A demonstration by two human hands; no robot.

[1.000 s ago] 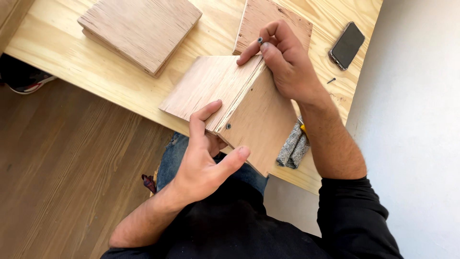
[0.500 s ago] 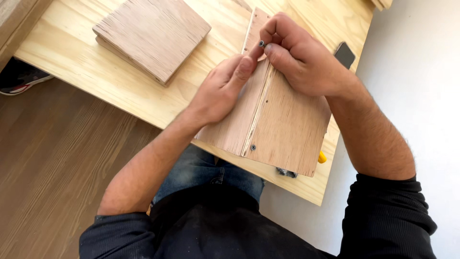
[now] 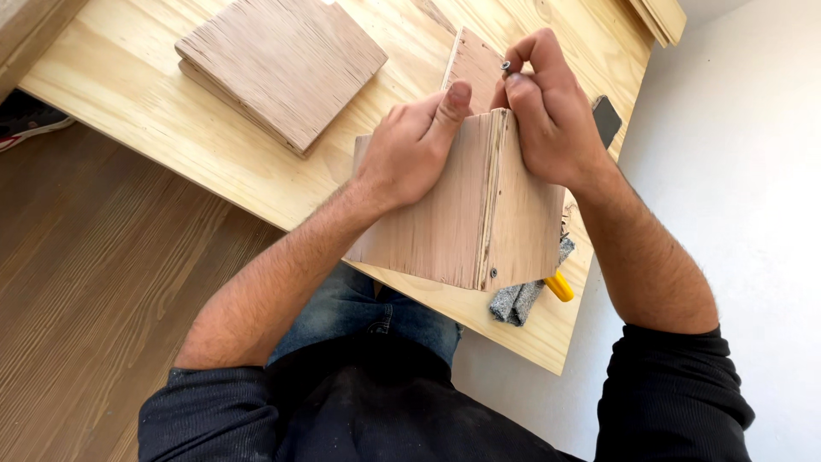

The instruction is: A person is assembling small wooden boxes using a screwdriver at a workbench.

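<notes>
Holding two joined plywood boards [image 3: 462, 214] at the edge of the worktop [image 3: 214, 145] while pinching a small screw [image 3: 505, 66].

The left hand [image 3: 410, 145] is lying flat and clasping the left board, its thumb pressing along the top edge beside the joint. The right hand [image 3: 547, 111] is bracing the right board from behind, fingers clenched, with the screw gripped between thumb and forefinger just above the joint's upper end. Another plywood square [image 3: 282, 68] is lying well to the left of the left hand. A grey cloth [image 3: 517, 299] and a yellow tool handle [image 3: 560, 287] are peeking out below the right wrist.
</notes>
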